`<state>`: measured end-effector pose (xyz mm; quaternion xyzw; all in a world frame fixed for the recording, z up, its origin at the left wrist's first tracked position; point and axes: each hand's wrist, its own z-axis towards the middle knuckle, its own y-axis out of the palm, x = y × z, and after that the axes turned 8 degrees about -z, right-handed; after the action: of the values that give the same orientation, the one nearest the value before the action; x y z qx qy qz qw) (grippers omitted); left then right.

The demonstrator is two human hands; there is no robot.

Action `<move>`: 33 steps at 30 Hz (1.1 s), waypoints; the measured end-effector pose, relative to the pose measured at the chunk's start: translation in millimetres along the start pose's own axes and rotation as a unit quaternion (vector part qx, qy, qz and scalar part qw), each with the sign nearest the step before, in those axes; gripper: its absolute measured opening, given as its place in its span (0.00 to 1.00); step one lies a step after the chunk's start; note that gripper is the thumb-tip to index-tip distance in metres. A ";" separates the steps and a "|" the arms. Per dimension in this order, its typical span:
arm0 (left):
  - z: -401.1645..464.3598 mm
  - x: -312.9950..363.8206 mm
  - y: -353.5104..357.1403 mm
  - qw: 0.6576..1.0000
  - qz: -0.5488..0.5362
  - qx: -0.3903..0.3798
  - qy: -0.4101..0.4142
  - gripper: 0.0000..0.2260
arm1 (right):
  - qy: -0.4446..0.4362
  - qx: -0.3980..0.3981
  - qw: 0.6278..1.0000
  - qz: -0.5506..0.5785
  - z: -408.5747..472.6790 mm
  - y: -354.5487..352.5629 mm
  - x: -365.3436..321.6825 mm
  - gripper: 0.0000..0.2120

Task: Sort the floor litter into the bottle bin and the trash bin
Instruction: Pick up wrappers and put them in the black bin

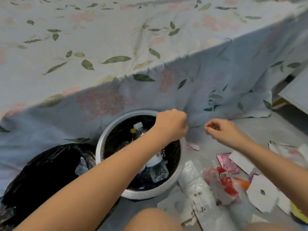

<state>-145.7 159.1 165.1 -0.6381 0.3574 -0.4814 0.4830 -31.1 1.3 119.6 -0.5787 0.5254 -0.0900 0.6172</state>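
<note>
A white round bottle bin [106, 135] with a black liner stands on the floor against the bed and holds several clear plastic bottles [157, 169]. To its left sits the trash bin, lined with a black bag [41, 172]. My left hand [171, 124] hovers over the bottle bin's far right rim, fingers curled into a fist with nothing visible in it. Just right of the bin, above the floor, my right hand [220, 129] has its fingertips pinched on something small and yellowish. Litter lies at the right: a clear plastic bag [196, 180], a red-labelled wrapper [225, 180], a pink packet [228, 162] and white paper [260, 194].
A bed with a floral sheet [116, 47] fills the back, its cloth hanging down to the floor behind both bins. A grey board [296, 92] juts in at the right edge. A pink scrap [193, 146] lies by the bottle bin. My knee [153, 220] is at the bottom.
</note>
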 end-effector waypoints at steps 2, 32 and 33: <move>24.4 28.8 14.8 0.999 0.009 -0.027 0.025 0.11 | 0.034 0.002 0.999 0.002 -2.9 -1.8 45.0 0.04; 96.0 94.3 212.3 0.940 -0.120 -0.311 -0.068 0.20 | 0.284 -0.084 0.938 -0.180 44.4 96.3 301.8 0.28; 95.6 95.5 212.8 0.937 -0.125 -0.318 -0.071 0.21 | 0.290 -0.100 0.935 -0.178 43.4 96.2 302.1 0.29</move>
<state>-25.2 38.0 -20.3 -0.8307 0.3735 -0.3526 0.2148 84.2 -158.8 -132.4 -0.6700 0.5764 -0.3096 0.3508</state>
